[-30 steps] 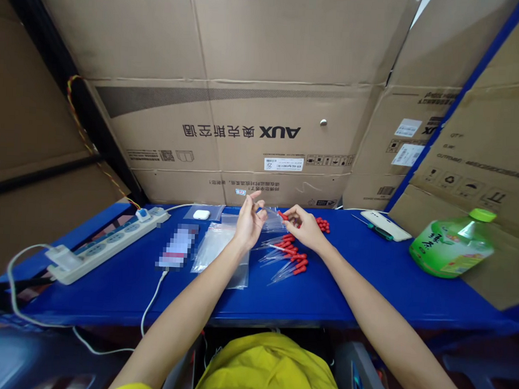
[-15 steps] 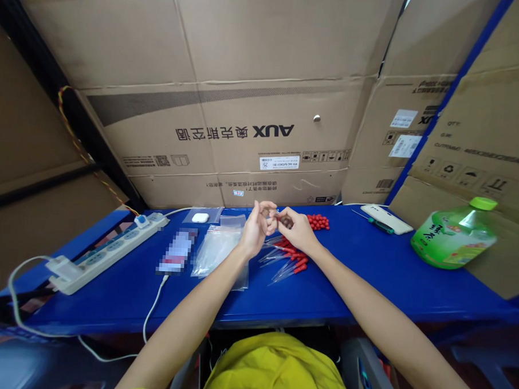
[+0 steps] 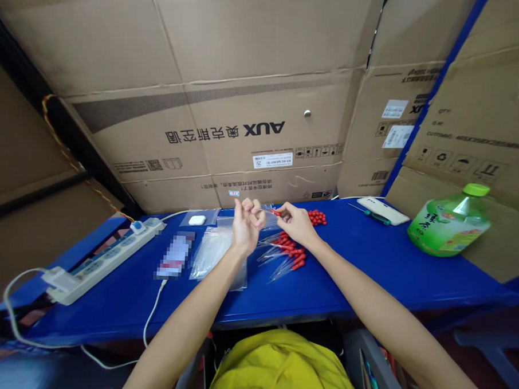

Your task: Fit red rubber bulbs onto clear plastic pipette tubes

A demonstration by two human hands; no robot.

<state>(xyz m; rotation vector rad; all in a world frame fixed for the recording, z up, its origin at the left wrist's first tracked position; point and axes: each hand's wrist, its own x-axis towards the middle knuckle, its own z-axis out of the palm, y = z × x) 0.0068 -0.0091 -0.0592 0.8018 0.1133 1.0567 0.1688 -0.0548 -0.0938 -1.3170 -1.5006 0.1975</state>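
My left hand (image 3: pixel 246 224) is raised over the blue table (image 3: pixel 359 267), fingers curled and pinching what looks like a thin clear tube. My right hand (image 3: pixel 296 223) is beside it, pinching a small red-capped dropper (image 3: pixel 274 213) that points at the left hand. Under both hands lies a heap of several clear droppers with red bulbs (image 3: pixel 288 254). A cluster of loose red caps (image 3: pixel 316 217) sits just behind my right hand. Clear plastic bags (image 3: pixel 214 251) lie to the left of the heap.
A white power strip (image 3: pixel 104 255) and cable run along the table's left. A phone (image 3: pixel 175 255) and white earbud case (image 3: pixel 197 220) lie near the bags. At right stand a green bottle (image 3: pixel 450 223), a white device (image 3: pixel 381 210) and a screwdriver (image 3: pixel 368 214). Cardboard boxes (image 3: pixel 247 91) wall the back.
My hands came together, met, then parted slightly. My left hand's fingers went from spread to curled. The view shifted a little to the right and up.
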